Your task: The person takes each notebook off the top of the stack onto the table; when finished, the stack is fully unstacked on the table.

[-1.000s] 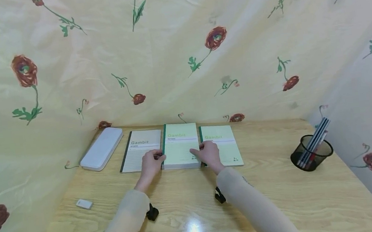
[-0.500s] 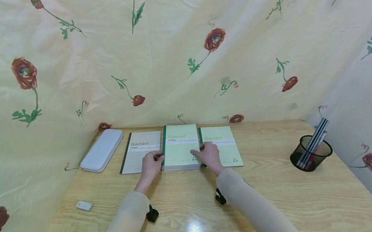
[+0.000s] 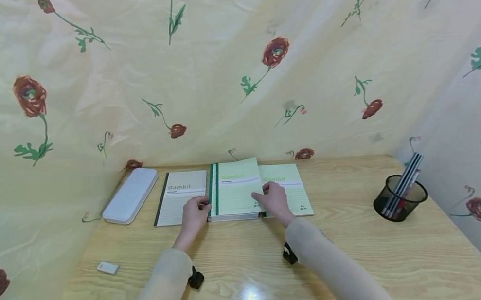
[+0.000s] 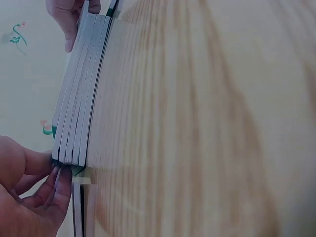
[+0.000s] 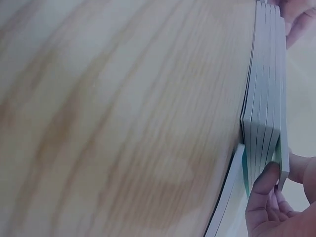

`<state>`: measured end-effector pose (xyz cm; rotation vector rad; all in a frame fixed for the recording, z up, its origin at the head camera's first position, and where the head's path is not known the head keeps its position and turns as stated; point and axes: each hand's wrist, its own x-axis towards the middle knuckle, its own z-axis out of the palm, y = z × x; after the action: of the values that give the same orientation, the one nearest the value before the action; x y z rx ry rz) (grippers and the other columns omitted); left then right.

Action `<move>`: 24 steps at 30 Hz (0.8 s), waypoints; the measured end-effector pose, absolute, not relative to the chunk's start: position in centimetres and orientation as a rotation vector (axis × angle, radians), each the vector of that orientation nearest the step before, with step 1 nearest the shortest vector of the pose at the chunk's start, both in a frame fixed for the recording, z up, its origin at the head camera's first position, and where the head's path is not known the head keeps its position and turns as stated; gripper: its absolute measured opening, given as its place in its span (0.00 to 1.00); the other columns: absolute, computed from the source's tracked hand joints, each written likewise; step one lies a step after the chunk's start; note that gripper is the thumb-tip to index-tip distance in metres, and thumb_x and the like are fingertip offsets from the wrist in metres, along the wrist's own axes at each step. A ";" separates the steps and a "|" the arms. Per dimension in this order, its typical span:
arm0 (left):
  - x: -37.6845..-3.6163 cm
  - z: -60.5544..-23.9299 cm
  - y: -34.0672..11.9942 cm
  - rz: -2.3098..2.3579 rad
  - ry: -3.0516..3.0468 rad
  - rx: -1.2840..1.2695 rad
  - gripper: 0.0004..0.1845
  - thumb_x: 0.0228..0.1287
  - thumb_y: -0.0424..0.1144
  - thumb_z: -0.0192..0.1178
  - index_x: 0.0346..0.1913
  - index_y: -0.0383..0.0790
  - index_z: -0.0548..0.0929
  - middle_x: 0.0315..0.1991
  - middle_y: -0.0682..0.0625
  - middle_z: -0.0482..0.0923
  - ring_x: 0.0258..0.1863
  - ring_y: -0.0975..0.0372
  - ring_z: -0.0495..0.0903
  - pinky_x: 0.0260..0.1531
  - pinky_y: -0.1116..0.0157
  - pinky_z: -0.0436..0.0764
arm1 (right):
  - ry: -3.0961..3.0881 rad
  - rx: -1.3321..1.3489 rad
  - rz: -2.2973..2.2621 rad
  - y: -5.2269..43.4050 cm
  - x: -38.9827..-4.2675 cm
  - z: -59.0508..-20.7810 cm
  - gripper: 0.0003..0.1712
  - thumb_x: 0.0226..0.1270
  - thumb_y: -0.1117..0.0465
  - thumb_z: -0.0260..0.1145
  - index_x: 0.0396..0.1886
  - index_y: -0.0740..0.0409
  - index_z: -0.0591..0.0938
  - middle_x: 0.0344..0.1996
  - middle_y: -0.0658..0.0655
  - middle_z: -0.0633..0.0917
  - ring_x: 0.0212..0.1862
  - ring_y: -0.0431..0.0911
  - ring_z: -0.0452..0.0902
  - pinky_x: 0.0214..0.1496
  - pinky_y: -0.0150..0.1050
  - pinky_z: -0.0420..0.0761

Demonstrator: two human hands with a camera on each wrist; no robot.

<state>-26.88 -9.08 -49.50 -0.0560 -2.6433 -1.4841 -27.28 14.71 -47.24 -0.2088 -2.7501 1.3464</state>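
The top notebook (image 3: pixel 240 189) is pinched at its right edge in the narrow grip of the right hand (image 3: pixel 274 200), overhanging the stack (image 3: pixel 234 217) to the right. The stack's left edge is touched by the left hand (image 3: pixel 194 214), whose grip cannot be told. On the far tabletop (image 3: pixel 243 257), the stack is flanked by a grey notebook (image 3: pixel 175 205) left and a green notebook (image 3: pixel 294 195) right.

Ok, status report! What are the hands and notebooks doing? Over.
Left hand touching stack, left edge. Right hand pinching top notebook. Top notebook jutting right past stack. Possible snag: right notebook, close beside.
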 end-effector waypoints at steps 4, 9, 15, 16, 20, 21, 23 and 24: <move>-26.9 -49.4 -9.1 -1.480 -2.644 -0.057 0.14 0.65 0.25 0.61 0.53 0.26 0.82 0.43 0.38 0.83 0.44 0.50 0.81 0.46 0.55 0.82 | -2.762 -0.190 1.370 15.5 -27.5 -47.2 0.26 0.66 0.56 0.70 0.54 0.72 0.76 0.49 0.68 0.81 0.51 0.59 0.78 0.53 0.50 0.80; -26.8 -49.4 -9.1 -1.495 -2.632 -0.064 0.13 0.65 0.25 0.61 0.52 0.26 0.83 0.43 0.38 0.83 0.43 0.50 0.81 0.45 0.55 0.82 | -2.750 -0.187 1.475 16.9 -27.6 -46.8 0.28 0.69 0.56 0.68 0.58 0.72 0.73 0.57 0.73 0.77 0.60 0.64 0.74 0.57 0.54 0.79; -26.8 -49.5 -9.1 -1.493 -2.630 -0.062 0.13 0.65 0.25 0.62 0.51 0.25 0.83 0.42 0.38 0.83 0.42 0.50 0.82 0.44 0.55 0.82 | -2.750 -0.236 1.539 19.3 -28.1 -46.4 0.30 0.70 0.55 0.65 0.61 0.72 0.71 0.60 0.75 0.75 0.62 0.65 0.72 0.58 0.54 0.78; -26.9 -49.5 -9.1 -1.487 -2.632 -0.063 0.13 0.65 0.25 0.62 0.51 0.25 0.83 0.42 0.38 0.83 0.42 0.50 0.82 0.44 0.55 0.82 | -2.749 -0.248 1.540 19.8 -28.1 -46.3 0.30 0.70 0.55 0.66 0.61 0.72 0.71 0.60 0.74 0.75 0.62 0.64 0.73 0.58 0.54 0.78; -26.8 -49.5 -9.1 -1.488 -2.633 -0.056 0.13 0.64 0.25 0.62 0.51 0.25 0.83 0.42 0.38 0.83 0.43 0.50 0.82 0.44 0.55 0.82 | -2.752 -0.263 1.535 22.1 -28.4 -46.0 0.30 0.70 0.56 0.65 0.62 0.73 0.70 0.60 0.75 0.74 0.62 0.65 0.72 0.58 0.54 0.78; -26.8 -49.5 -9.1 -1.492 -2.633 -0.052 0.13 0.64 0.25 0.62 0.51 0.26 0.83 0.42 0.38 0.83 0.43 0.50 0.82 0.44 0.55 0.82 | -2.751 -0.273 1.539 22.7 -28.4 -45.9 0.31 0.71 0.55 0.65 0.62 0.73 0.70 0.60 0.75 0.74 0.62 0.65 0.73 0.58 0.53 0.78; -26.9 -49.5 -9.1 -1.496 -2.632 -0.045 0.13 0.65 0.25 0.62 0.52 0.26 0.83 0.42 0.39 0.83 0.43 0.50 0.82 0.44 0.55 0.82 | -2.746 -0.288 1.556 23.9 -28.4 -45.7 0.31 0.71 0.56 0.65 0.63 0.73 0.69 0.60 0.76 0.74 0.61 0.65 0.73 0.57 0.53 0.78; -26.9 -49.6 -9.1 -1.491 -2.635 -0.046 0.13 0.65 0.25 0.62 0.52 0.26 0.83 0.42 0.39 0.83 0.43 0.50 0.82 0.44 0.55 0.82 | -2.745 -0.297 1.566 24.6 -28.4 -45.6 0.32 0.71 0.56 0.65 0.64 0.74 0.69 0.60 0.76 0.74 0.61 0.65 0.73 0.57 0.52 0.79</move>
<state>-26.88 -9.13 -49.58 -0.0463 -2.6351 -1.4909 -28.36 24.62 -45.58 -0.2969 -2.7448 1.5658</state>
